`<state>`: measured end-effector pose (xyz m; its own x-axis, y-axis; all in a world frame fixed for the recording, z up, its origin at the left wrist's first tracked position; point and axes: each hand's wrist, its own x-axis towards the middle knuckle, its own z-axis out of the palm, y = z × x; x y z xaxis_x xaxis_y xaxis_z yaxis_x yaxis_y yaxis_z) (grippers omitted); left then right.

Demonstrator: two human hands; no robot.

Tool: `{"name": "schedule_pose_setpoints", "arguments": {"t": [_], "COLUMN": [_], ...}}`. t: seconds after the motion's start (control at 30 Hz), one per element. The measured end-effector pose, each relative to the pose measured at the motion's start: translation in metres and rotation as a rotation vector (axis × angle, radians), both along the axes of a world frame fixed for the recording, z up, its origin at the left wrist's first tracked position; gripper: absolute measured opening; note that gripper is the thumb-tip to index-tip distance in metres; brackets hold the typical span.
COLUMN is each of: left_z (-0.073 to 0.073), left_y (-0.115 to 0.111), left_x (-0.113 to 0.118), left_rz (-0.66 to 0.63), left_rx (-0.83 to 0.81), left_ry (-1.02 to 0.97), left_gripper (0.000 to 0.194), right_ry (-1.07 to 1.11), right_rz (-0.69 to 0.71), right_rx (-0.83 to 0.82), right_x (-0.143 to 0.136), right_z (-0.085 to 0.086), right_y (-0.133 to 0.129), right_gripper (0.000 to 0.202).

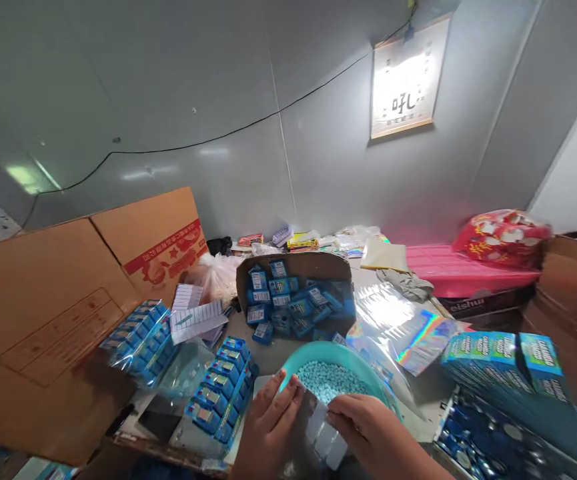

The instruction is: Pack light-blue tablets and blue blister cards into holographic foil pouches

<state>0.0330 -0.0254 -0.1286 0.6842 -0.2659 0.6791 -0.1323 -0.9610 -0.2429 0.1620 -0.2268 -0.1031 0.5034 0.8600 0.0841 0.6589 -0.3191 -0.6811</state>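
Over at the bench's left edge, a big cardboard box (43,320) leaned in, flap up. Just right of it lay a clear bag of blue packs (141,343), and nearer the front edge a tray-like row of blue packs (221,397), filled and lined up: that part looked done, as far as could be judged.

Front and centre, the left hand (268,433) lay with fingers spread and pressed flat on a shiny silvery sheet (313,427), open, steadying rather than gripping. Right beside it, the right hand (368,430) had its fingertips pinched at the same sheet's pale squares, closed on it lightly. So the sheet sat at the bench's front edge, between both hands and touching the near rim of the teal bowl (298,363).

That bowl held a heap of small pale-blue tablets (328,380), plenty of them, so by the look of it a good deal was left to handle. Behind the bowl, toward the middle of the bench, an open brown carton (293,267) spilled loose little blue boxes (288,303), unsorted.

Moving right, holographic foil bags (413,333) glinted on the bench, and at the right edge stood a stack of flat blue cartons (508,360). Far back right, a pink box (458,270) carried a red bag (501,237).
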Motion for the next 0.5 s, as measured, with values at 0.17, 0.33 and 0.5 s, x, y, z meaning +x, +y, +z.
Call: {"name": "schedule_pose_setpoints", "arguments": {"t": [0.17,0.33,0.5], "left_z": [-0.012,-0.029,-0.043], "left_y": [0.005,0.027,0.069], "left_x": [-0.005,-0.022,-0.053], "left_rz": [-0.019,-0.025,0.355], "left_rx": [-0.019,-0.172,-0.655], "left_ry": [0.056,0.011,-0.145], "left_gripper": [0.037,0.020,0.011], "right_ry": [0.034,0.026,0.022], "right_rz": [-0.078,-0.281,-0.422], "right_rx": [0.042,0.110,0.155], "right_x": [0.001,0.029,0.063], "right_z": [-0.014,-0.032,-0.086], "right_y": [0.004,0.002,-0.005], "right_gripper": [0.035,0.038,0.040]}}
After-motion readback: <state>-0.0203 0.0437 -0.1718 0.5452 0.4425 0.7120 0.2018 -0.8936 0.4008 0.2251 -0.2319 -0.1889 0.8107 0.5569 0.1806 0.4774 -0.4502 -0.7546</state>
